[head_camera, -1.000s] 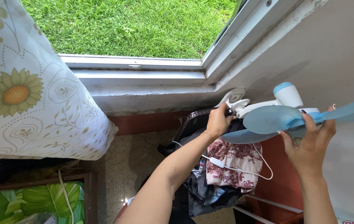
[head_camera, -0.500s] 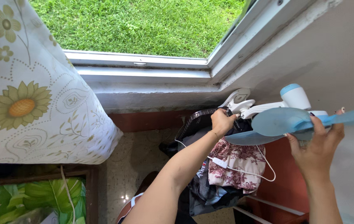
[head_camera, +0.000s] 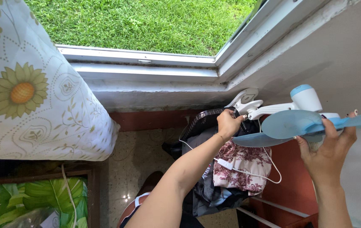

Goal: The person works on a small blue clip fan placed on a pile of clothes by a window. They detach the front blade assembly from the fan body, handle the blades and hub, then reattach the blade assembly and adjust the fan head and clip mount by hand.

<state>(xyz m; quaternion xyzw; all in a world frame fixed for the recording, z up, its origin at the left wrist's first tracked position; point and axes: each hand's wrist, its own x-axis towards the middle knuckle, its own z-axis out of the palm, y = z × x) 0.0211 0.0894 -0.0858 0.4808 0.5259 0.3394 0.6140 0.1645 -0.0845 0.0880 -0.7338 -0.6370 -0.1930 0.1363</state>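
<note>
A wall-mounted fan with pale blue plastic blades (head_camera: 299, 123) and a white arm sits against the grey wall to my right, just below the window corner. My right hand (head_camera: 330, 145) is closed around one blue blade, fingers wrapped over its upper edge and thumb beneath. My left hand (head_camera: 228, 123) is curled in a narrow grip at the inner end of the fan's white plastic bracket (head_camera: 248, 101), where it meets the wall; I cannot tell what small part the fingertips pinch. A round white motor housing with a blue cap (head_camera: 305, 97) stands just above the blades. Directly below the fan, a heap of clothing with a maroon floral fabric on top (head_camera: 242, 166) rests on a dark rack, and a thin white cable (head_camera: 248, 171) trails across it. The open white-framed window (head_camera: 146, 69) looks out on bright green grass (head_camera: 146, 23). At left, a white curtain printed with yellow sunflowers (head_camera: 24, 97) hangs near a green leaf-patterned cloth (head_camera: 28, 200), above a speckled stone floor (head_camera: 138, 156).
</note>
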